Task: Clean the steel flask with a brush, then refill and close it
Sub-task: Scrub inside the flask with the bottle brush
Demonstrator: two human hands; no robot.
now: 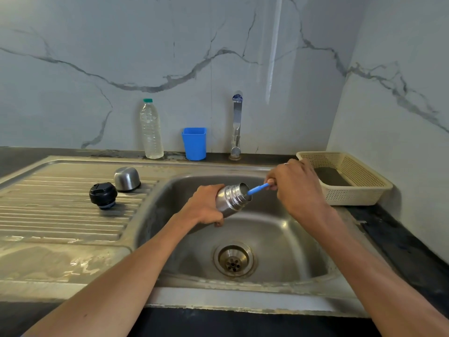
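Note:
My left hand (pixel 205 205) grips the steel flask (pixel 232 198) around its body, holding it tilted over the sink basin (pixel 279 229) with its open mouth pointing up and right. My right hand (pixel 297 188) holds the blue brush handle (pixel 258 189), whose far end goes into the flask's mouth; the bristles are hidden inside. The flask's black stopper (pixel 103 195) and steel cup lid (pixel 127 179) stand on the ribbed drainboard (pixel 60 215) to the left.
A clear water bottle with a green cap (pixel 151 130) and a blue plastic cup (pixel 194 143) stand at the back wall. The tap (pixel 237 125) rises behind the basin. A cream mesh basket (pixel 345 177) sits on the counter at the right.

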